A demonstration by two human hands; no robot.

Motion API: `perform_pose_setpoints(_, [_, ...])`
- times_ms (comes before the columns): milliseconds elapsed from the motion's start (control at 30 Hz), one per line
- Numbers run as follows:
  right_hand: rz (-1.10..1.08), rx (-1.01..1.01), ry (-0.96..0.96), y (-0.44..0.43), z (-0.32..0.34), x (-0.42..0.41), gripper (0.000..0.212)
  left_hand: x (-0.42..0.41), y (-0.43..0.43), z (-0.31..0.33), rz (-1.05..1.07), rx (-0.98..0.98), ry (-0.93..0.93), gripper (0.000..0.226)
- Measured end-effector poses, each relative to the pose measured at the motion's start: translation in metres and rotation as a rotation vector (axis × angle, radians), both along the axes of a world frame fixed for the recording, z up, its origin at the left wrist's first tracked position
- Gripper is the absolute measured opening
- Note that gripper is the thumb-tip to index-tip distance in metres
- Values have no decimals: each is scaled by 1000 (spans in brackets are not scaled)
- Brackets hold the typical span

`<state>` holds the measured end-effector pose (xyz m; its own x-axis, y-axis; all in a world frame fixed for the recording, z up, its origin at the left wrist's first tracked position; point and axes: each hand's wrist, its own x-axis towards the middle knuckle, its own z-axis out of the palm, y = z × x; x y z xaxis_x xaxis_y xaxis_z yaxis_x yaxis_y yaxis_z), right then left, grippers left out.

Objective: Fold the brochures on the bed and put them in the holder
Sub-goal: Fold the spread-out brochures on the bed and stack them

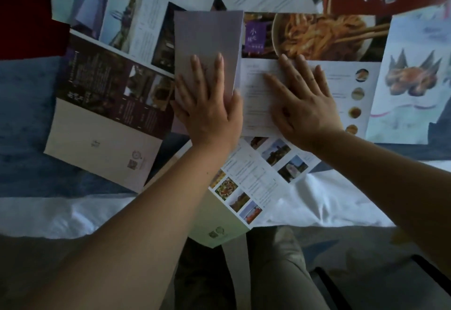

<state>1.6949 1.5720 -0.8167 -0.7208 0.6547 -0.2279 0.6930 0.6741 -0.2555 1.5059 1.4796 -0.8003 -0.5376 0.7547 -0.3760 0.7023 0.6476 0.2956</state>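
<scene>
Fold is pressed into the thin paper brochure with the noodle photograph (317, 34), lying on the white-sheeted bed (329, 200).
The left grip (207, 112) is released, laid flat on the folded-over pale lilac panel (207, 36); the right grip (305, 105) is likewise released, flat on the white text panel just beside it. The sheet is judged light, limp and liable to slide over neighbouring brochures; it is best pinched at the creased edge.

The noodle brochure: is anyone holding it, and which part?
Not gripped, only pressed flat. The left hand lies flat on the folded-over lilac panel of the noodle brochure; the right hand lies flat on its white text panel.
</scene>
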Motion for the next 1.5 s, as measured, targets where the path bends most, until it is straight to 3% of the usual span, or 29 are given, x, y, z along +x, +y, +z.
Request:
perform_pose_setpoints(133, [-77, 46, 87, 4, -6, 31, 57, 28, 19, -14, 8, -55, 19, 69])
perform_pose_setpoints(267, [-211, 87, 32, 4, -12, 53, 59, 52, 29, -26, -21, -52, 127, 76])
perform_pose_setpoints(400, [-210, 96, 20, 1, -21, 54, 61, 59, 29, -37, -27, -43, 246, 76])
perform_pose_setpoints(567, [-198, 102, 8, -2, -23, 49, 61, 51, 24, -36, -74, 6, 246, 74])
perform_pose_setpoints(733, [-138, 59, 25, -12, -18, 8, 61, 0, 2, -25, -73, 77, 246, 80])
perform_pose_setpoints(967, [-15, 13, 7, -55, -22, -93, 61, -94, -72, -26, -6, -73, 279, 84])
perform_pose_setpoints(1200, [15, 1, 36, -105, -26, -173, 61, -165, -130, -37, 74, -54, 330, 83])
perform_pose_setpoints(1333, [79, 38, 44, -113, -27, -190, 65, -188, -159, -43, 108, -63, 359, 82])
perform_pose_setpoints(1500, [-7, 148, -6, -95, -26, -163, 68, -208, -179, -47, 133, -29, 360, 79])
